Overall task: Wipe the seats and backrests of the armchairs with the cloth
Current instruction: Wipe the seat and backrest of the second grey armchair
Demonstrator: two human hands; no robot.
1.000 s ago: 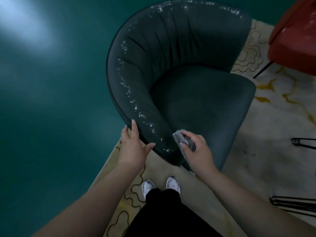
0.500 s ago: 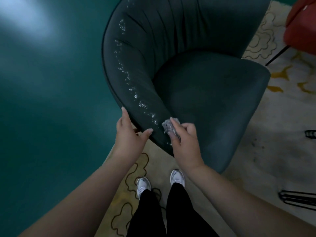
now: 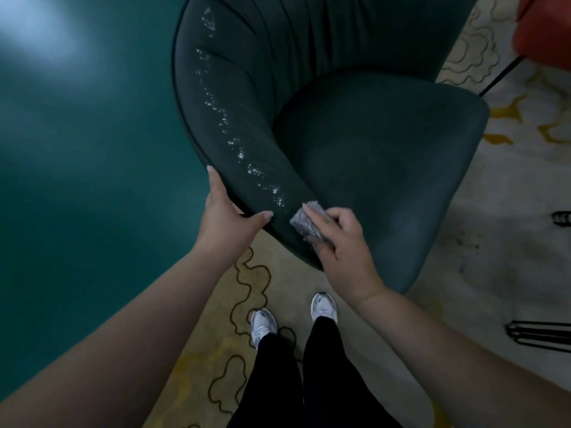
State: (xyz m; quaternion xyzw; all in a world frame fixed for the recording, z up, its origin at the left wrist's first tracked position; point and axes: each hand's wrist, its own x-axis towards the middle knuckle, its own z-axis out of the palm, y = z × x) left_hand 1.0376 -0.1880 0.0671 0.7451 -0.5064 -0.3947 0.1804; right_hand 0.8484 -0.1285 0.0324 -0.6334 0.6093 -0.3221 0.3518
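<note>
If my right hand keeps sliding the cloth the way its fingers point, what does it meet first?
The right hand presses the cloth up-left along the dark green armchair's rim. First in line, probably, the white specks just ahead; depth is uncertain.

- The scene is dim, with a cool, bluish-green cast overall.
- A soft pale glare spreads over the teal floor (image 3: 77, 180) at the upper left; its source is perhaps an overhead lamp.
- Small bright specks glint along the rolled edge of the dark armchair (image 3: 370, 143).
- Its seat is murky, with little detail.
- Wide-angle distortion bends the edges and stretches the forearms.
- Slight softness throughout; the patterned rug (image 3: 509, 242) looks smeared.
</note>
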